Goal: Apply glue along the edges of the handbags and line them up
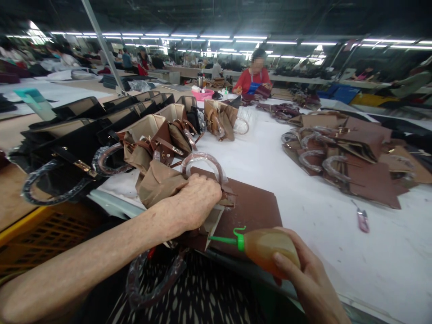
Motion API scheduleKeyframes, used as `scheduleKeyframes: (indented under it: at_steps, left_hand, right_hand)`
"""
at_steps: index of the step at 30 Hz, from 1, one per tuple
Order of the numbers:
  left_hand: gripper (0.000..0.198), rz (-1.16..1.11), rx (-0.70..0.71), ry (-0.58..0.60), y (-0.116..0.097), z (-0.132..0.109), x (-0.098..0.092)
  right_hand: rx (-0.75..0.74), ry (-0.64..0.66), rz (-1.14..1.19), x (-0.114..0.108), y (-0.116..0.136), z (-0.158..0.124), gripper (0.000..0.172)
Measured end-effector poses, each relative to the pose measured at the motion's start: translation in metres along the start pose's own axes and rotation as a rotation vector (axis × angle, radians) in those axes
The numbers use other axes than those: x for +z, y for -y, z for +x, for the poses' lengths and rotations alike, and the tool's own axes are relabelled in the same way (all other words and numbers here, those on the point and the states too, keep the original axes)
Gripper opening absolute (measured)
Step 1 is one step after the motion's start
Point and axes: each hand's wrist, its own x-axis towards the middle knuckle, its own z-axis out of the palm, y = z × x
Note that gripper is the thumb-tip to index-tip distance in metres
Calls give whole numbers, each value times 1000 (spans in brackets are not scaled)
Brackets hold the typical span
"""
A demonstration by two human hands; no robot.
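A brown handbag [251, 202] lies on the white table at its near edge, with plastic-wrapped handles and a tan lining pulled out to the left. My left hand [199, 198] is closed on the bag near its opening, its fingertips partly hidden. My right hand [303, 270] is wrapped round a squeeze bottle [270, 249] of amber liquid with a green cap. The bottle lies nearly level, and its thin green nozzle points left to the bag's edge, below my left hand. Whether the tip touches the bag is hard to tell.
Black handbags [81, 148] stand in rows at left, above a yellow crate [50, 234]. Brown bags [364, 175] are piled at right, near a small pink-handled tool [362, 220]. A person in red [253, 78] works across the table.
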Motion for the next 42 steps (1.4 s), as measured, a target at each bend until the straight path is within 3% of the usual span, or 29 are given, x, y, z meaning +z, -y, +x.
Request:
scheduleKeyframes:
  at_steps: [11,22,31,37,40,42]
  left_hand:
    - [17,-32,47,-83,8,4,9]
    - [17,-41,-33,-99,16,9,-3]
    - [14,-64,-25,-101,21,12,-8]
    - [11,-97,-5,-184,25,9,-9]
    - [11,-101,-26,-182,29,8,-11]
    - [9,-113,-36,-195,31,6,-12]
  right_hand:
    - [-153,-35,-211,-2,-8,35,41]
    - [-337,-142,-417,2,-23,56,46]
    - [-677,-91,-587,-1,-43,63,43]
    - [-900,-41,-691,-8,-58,73,67]
    - [-965,-136,-699,-11,-51,66,60]
    - [-859,-256,-620,-19,-38,56,48]
